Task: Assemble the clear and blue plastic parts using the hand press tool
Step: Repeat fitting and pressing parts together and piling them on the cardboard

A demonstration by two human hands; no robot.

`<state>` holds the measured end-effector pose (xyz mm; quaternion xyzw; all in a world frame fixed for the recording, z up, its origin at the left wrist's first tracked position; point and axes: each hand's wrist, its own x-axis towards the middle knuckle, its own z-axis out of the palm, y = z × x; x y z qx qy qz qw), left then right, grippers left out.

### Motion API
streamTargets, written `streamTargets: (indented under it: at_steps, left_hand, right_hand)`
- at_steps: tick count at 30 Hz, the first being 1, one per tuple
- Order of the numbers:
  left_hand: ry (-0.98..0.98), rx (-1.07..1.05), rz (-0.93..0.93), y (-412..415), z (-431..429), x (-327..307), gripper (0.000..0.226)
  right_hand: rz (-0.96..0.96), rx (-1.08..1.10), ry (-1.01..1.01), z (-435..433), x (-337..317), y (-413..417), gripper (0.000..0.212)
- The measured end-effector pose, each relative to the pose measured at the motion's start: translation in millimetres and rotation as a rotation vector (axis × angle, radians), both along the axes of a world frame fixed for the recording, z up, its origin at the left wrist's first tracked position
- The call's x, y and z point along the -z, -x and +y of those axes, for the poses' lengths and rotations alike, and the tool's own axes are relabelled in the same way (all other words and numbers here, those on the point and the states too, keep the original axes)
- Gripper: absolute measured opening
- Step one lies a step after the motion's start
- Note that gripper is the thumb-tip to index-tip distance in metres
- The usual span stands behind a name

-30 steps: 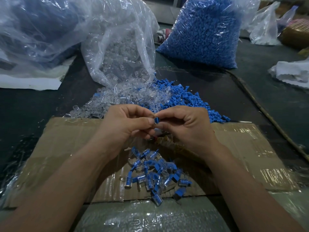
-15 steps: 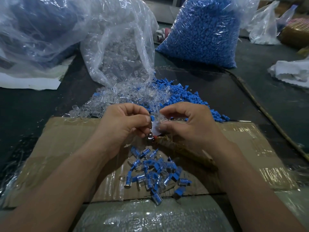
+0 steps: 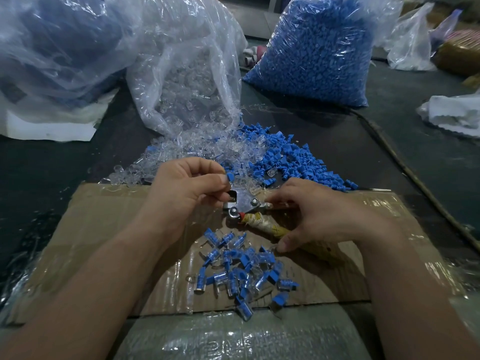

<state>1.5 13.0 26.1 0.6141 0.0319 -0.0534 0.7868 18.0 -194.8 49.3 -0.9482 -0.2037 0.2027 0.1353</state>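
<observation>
Since half a second ago the right hand point(image 3: 322, 219) has left the left hand point(image 3: 187, 196) and has come down to the silver metal hand press tool point(image 3: 244, 202). Nearest to the person, a small heap of joined clear-and-blue plastic pieces point(image 3: 241, 271) is lying on a flat brown cardboard sheet covered with shiny tape point(image 3: 104, 229). Just behind the heap, the right fingers point(image 3: 283, 196) and thumb are curling around the tool's handles, which are wrapped in yellowish tape. The left fingers point(image 3: 205, 166) are pinching a small blue plastic part point(image 3: 230, 177) just above the tool's head. Beyond the cardboard, loose clear plastic parts point(image 3: 207, 149) and loose blue plastic parts point(image 3: 298, 157) are lying side by side on the dark surface point(image 3: 39, 165). Farther back, a transparent bag of clear parts point(image 3: 187, 74) and a transparent bag full of blue parts point(image 3: 317, 48) are standing.
</observation>
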Motion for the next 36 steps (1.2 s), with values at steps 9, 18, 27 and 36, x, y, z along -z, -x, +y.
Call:
streamTargets:
  at_steps: [9,18,27,36]
  left_hand:
    - [0.020,-0.012,0.013,-2,1,3,0.010]
    - [-0.004,-0.065,-0.062,-2,2,2,0.012]
    - [-0.077,-0.096,-0.152,-1,-1,3,0.016]
    - [-0.138,-0.113,-0.203,2,-3,0,0.018]
  right_hand:
    - [-0.193,-0.034,0.069,13,1,1,0.015]
    - [-0.316,0.004,-0.007,6,11,-6,0.017]
    - [-0.448,0.108,-0.342,14,11,3,0.019]
    - [-0.382,0.042,-0.253,21,15,4,0.026]
